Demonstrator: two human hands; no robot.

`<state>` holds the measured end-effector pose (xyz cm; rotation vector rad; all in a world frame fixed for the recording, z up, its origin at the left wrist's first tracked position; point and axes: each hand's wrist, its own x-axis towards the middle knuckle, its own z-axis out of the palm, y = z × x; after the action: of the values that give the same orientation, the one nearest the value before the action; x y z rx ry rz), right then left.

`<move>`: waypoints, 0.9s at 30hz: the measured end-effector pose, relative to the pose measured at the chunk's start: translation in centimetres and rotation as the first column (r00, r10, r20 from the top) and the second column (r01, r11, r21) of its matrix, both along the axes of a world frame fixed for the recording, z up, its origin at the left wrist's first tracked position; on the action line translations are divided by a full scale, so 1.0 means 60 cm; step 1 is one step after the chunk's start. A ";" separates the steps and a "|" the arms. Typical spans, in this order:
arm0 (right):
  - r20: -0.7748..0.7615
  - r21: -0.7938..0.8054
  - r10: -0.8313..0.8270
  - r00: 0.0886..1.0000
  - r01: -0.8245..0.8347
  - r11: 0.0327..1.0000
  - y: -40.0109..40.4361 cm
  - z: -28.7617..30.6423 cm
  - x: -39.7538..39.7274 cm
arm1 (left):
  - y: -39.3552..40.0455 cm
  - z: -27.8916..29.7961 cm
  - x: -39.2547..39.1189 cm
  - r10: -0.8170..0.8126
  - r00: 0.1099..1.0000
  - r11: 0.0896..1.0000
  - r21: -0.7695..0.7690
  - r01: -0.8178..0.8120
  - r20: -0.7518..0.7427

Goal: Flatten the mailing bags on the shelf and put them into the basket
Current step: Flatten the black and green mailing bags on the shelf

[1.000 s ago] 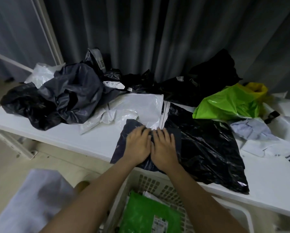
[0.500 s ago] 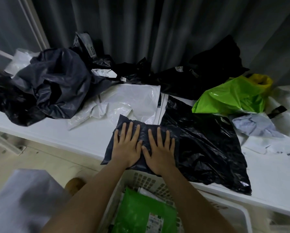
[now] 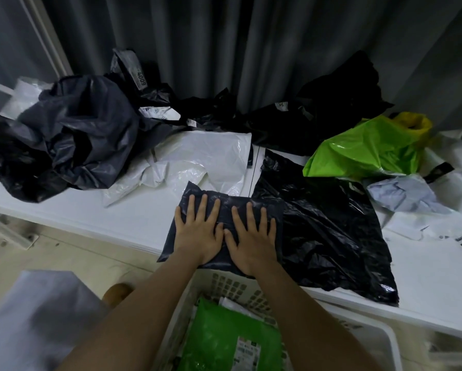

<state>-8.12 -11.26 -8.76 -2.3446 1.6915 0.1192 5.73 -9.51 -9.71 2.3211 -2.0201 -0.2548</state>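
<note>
In the head view, my left hand and my right hand lay flat side by side on the dark grey mailing bag just below the centre of the frame, fingers straight and spread, pressing down and gripping nothing. A second earlier my fingers had been bunched together over the middle of that bag; half a second ago they had begun to fan, and now they were splayed wider and the bag looked smoother and broader beneath them — the flattening stroke, I judged, was close to finished. The bag sat on the front edge of the white shelf, its near side hanging slightly over the lip, directly above the white basket at the bottom of the frame. A flattened green bag already lay inside that basket. To the right of my hands a large black bag lay spread out, partly under the grey one. Behind it, in the upper right, sat a bright green bag; a white bag lay behind my hands, and a heap of crumpled dark bags filled the upper left — plenty still waited. I judged the next move would be sliding the grey bag forward and dropping it into the basket.
</note>
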 end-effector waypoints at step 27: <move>-0.014 -0.195 0.223 0.975 -0.222 0.955 -0.013 0.013 -0.007 | 0.022 -0.011 0.008 -0.014 1.000 0.983 -0.182 0.009 -0.026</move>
<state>-8.54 -12.06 -8.00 -2.6720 1.4905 -0.0177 6.20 -8.19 -10.38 2.1852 -1.9546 -0.0976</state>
